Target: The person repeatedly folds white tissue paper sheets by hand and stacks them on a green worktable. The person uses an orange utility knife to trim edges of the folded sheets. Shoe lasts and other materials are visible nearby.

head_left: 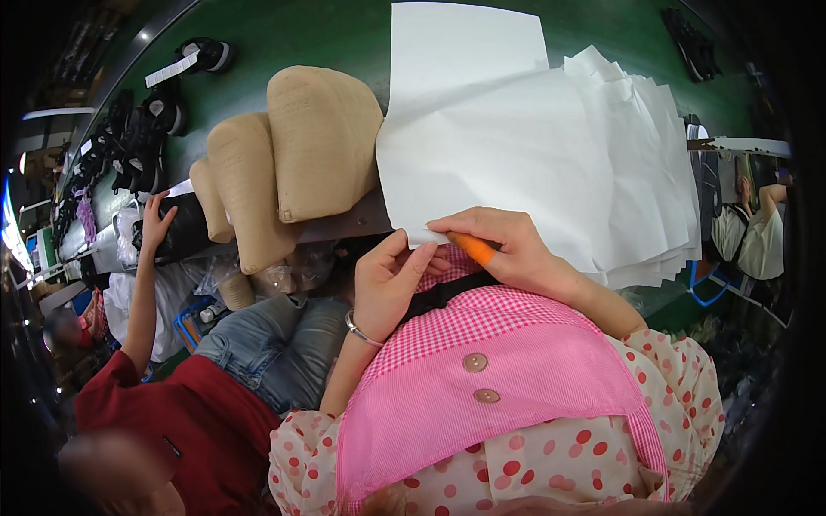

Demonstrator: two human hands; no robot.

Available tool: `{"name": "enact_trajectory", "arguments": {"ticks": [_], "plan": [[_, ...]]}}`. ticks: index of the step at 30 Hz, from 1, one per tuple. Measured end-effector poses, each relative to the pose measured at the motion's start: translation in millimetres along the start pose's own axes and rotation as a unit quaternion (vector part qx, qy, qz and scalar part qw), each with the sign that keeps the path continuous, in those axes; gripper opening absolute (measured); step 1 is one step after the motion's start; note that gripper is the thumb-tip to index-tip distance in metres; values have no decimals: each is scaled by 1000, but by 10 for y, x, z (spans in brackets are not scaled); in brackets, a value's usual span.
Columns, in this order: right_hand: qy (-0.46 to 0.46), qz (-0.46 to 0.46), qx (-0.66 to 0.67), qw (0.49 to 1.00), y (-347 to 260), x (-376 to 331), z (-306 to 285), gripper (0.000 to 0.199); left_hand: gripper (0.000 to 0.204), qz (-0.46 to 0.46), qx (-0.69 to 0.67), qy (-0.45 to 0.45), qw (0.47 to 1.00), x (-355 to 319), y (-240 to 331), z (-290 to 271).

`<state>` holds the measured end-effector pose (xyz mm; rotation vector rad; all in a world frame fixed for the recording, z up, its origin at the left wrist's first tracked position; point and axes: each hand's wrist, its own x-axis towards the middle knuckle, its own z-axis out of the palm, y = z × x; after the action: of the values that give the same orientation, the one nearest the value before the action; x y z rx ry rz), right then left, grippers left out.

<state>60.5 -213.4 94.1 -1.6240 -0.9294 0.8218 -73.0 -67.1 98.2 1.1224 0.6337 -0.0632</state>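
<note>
Here the left hand point(389, 284) is raised from a bent wrist, a bracelet on the forearm, its thumb and fingertips pinching the near edge of the white paper stack point(533, 163), a narrow grip on the top sheet. The right hand point(508, 245) arches over the same corner, fingers curled, an orange finger cover point(473, 248) on one digit pressing the sheet. The stack lies on the green table point(301, 39), fanned toward the right. Just left of it lean tan padded forms point(292, 163). A neighbour in a red top reaches a hand point(155, 222) toward the table edge.
</note>
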Motion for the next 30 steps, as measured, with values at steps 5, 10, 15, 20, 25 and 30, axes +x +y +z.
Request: {"name": "enact_trajectory", "arguments": {"ticks": [5,10,15,20,25,30], "plan": [[12,-1,-2,1000,-20,1,-5,28,21,28,28,12,999,38,-28,0],[3,-5,-27,1000,-3,15,-8,30,19,15,-4,25,1000,88,-26,3],[-15,-4,-43,999,5,16,-15,33,19,18,-4,12,1000,119,-82,-50],[-14,-4,-47,999,19,20,4,35,22,17,-13,15,1000,124,-91,-46],[-11,-13,-51,999,36,22,10,35,22,24,-14,9,1000,139,-109,-57],[-6,-10,-45,999,27,24,22,34,19,21,-22,8,999,146,-102,-44]]}}
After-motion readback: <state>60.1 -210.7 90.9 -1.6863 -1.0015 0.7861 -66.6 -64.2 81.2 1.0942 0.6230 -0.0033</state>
